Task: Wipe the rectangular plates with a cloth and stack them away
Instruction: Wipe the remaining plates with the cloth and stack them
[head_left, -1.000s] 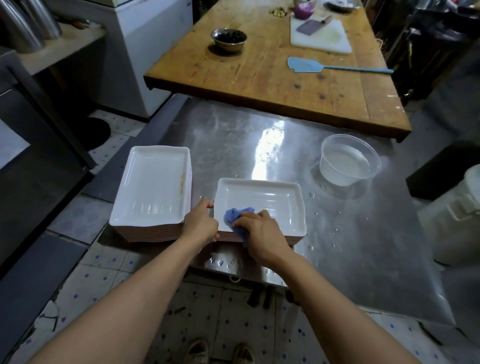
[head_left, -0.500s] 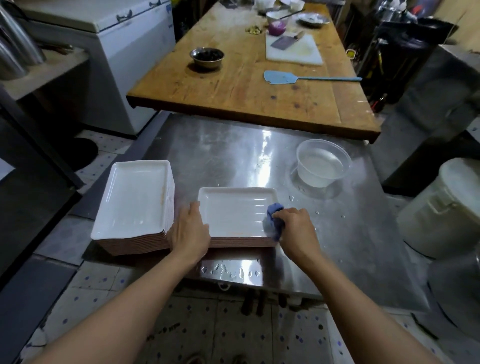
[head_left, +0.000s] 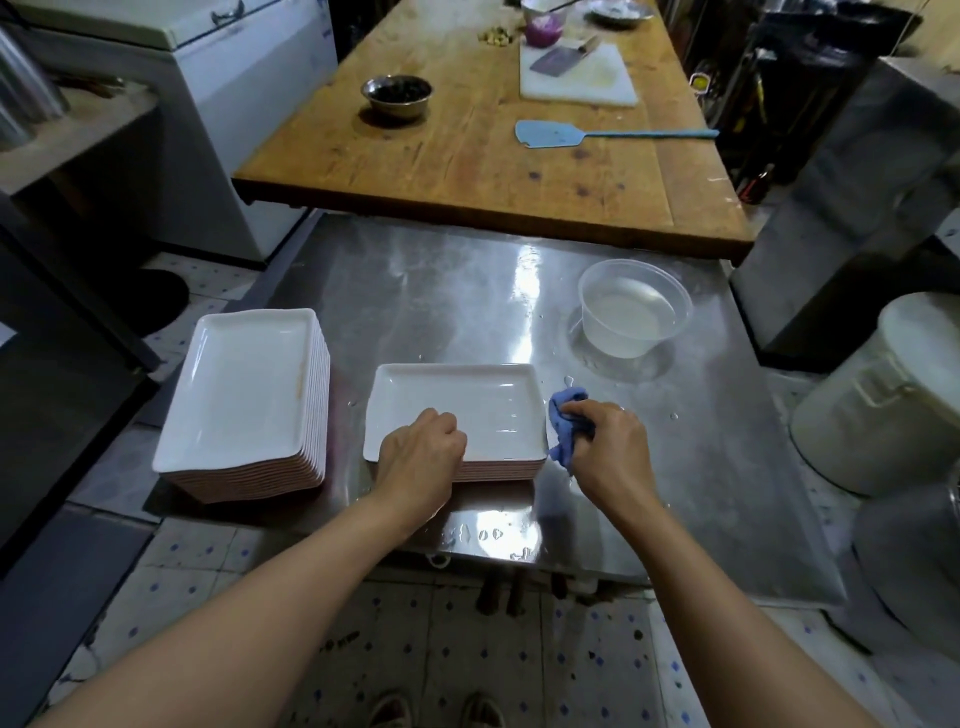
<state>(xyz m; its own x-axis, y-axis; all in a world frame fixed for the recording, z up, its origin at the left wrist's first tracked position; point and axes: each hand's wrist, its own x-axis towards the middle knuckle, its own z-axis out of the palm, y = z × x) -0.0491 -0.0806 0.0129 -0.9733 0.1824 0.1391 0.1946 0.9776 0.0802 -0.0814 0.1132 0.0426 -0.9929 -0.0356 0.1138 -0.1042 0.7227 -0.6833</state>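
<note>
**Cloth at the plate's right edge**

From the head view, the person's left hand (head_left: 421, 452) curls over the near rim of the top plate (head_left: 467, 410) on a short stack, front of the wet steel table (head_left: 701, 467). The right hand (head_left: 608, 447) clutches a bunched blue cloth (head_left: 563, 421) just beside the plate's right rim. A taller stack (head_left: 244, 395) sits to the left. Glazed and probably damp, the plate looks stiff, slippery and breakable; I'd grip both short rims, thumbs on top.

Tall plate stack (head_left: 244, 395) left of short plate stack (head_left: 457, 415); water tub (head_left: 634, 314) behind-right; all on steel table (head_left: 441, 301).
</note>
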